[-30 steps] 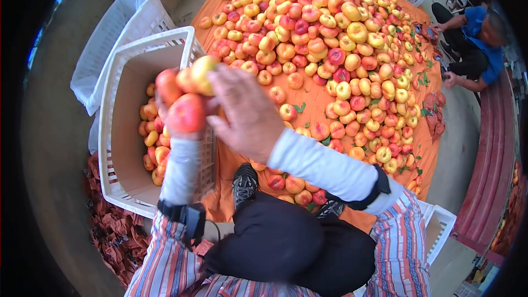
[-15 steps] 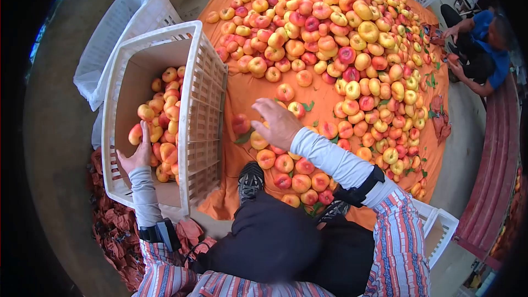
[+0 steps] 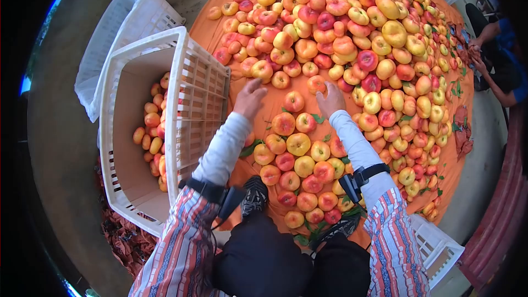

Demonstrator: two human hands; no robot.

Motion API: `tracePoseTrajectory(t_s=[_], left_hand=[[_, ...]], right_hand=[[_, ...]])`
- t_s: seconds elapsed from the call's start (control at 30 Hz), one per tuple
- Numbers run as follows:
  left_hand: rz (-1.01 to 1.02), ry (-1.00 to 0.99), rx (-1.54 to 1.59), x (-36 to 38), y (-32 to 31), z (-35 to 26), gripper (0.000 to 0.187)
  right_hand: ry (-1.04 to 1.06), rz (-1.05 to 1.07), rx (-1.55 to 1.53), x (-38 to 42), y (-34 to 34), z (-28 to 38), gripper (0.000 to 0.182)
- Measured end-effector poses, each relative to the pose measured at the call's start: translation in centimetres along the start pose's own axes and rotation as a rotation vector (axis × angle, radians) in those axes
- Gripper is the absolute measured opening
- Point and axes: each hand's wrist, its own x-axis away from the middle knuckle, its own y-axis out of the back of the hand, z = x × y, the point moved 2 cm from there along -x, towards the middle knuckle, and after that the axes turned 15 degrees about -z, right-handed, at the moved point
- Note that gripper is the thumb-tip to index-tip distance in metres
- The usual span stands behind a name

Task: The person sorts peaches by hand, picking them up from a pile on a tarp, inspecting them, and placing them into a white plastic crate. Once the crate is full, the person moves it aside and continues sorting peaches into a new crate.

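Both grips spread, holding nothing: our left hand [image 3: 249, 97] hovers over the orange cloth [image 3: 242, 44], our right hand [image 3: 331, 99] just below one peach [image 3: 316, 84]. We judge picking underway; closing fingers comes next. Crate [image 3: 187, 55] rim sits left, clear cloth between.

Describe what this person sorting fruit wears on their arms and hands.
Both the left hand and right hand are bare, without gloves. Each forearm wears a snug pale grey-white sleeve beneath a loose shirt cuff striped orange, blue and white. A black strap-on device with a black band circles each arm at that cuff.
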Motion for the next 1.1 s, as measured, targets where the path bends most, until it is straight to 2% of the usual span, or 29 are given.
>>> tracePoseTrajectory(t_s=[0.07, 0.13, 0.23, 0.33, 0.37, 0.43, 0.47, 0.57, 0.6, 0.7, 0.8, 0.9, 0.97, 1.0, 1.03, 1.07, 1.1], left_hand=[[-0.119, -0.469, -0.494, -8.0, -0.8, 2.4, 0.054], [-0.31, -0.822, -0.736, -11.3, -1.8, 2.2, 0.051], [-0.076, -0.796, -0.861, -15.5, -2.2, 4.4, 0.044], [-0.185, -0.703, -0.838, -11.3, -2.1, 4.0, 0.041], [-0.198, -0.664, -0.814, -10.0, -1.7, 4.4, 0.039], [-0.16, -0.694, -0.803, -9.5, -0.5, 9.3, 0.03], [-0.115, -0.671, -0.747, -8.6, 0.1, 11.0, 0.027], [-0.21, -0.549, -0.688, -7.6, 1.6, 12.3, 0.023], [-0.295, -0.493, -0.668, -8.2, 1.9, 12.0, 0.03], [-0.431, -0.888, -0.741, -10.2, 0.9, 8.5, 0.04], [-0.164, -1.032, -1.093, -11.4, -2.5, 6.5, 0.049], [-0.135, -0.888, -1.274, -11.3, -4.8, 7.4, 0.047], [-0.142, -0.783, -1.217, -10.6, -5.4, 7.8, 0.042], [-0.127, -0.747, -1.15, -9.9, -5.3, 7.9, 0.04], [-0.11, -0.707, -1.086, -9.2, -4.9, 7.9, 0.037], [-0.137, -0.743, -0.872, -9.4, -4.4, 8.0, 0.031], [-0.118, -0.386, -0.538, -10.1, -3.7, 8.4, 0.028]], right_hand=[[0.063, -0.009, -0.014, -1.2, -0.3, 0.3, 0.042], [0.163, -0.033, 0.01, -2.4, -2.1, -0.2, 0.043], [0.27, -0.059, 0.054, -4.0, -4.6, -0.2, 0.046], [0.339, -0.064, 0.085, -4.9, -6.5, -0.3, 0.049], [0.295, 0.01, 0.126, -4.9, -6.5, 0.3, 0.049], [0.212, 0.154, 0.215, -4.7, -5.0, 1.9, 0.05], [0.254, 0.097, 0.196, -4.5, -5.9, 1.0, 0.05], [0.255, 0.136, 0.267, -4.9, -6.0, 1.4, 0.051], [0.271, 0.115, 0.272, -5.2, -6.3, 1.3, 0.052], [0.284, 0.166, 0.252, -5.8, -6.6, 2.0, 0.051], [0.342, 0.25, 0.417, -5.2, -8.1, 2.1, 0.046], [0.336, 0.232, 0.431, -4.0, -8.6, 2.1, 0.037], [0.331, 0.26, 0.342, -3.6, -8.0, 1.8, 0.037], [0.304, 0.216, 0.118, -3.6, -7.9, 0.9, 0.034], [0.146, 0.239, 0.03, -3.5, -7.8, -0.1, 0.034], [-0.01, 0.257, -0.059, -3.5, -7.8, -0.8, 0.034], [-0.166, 0.271, -0.151, -3.6, -7.8, -1.3, 0.034]])
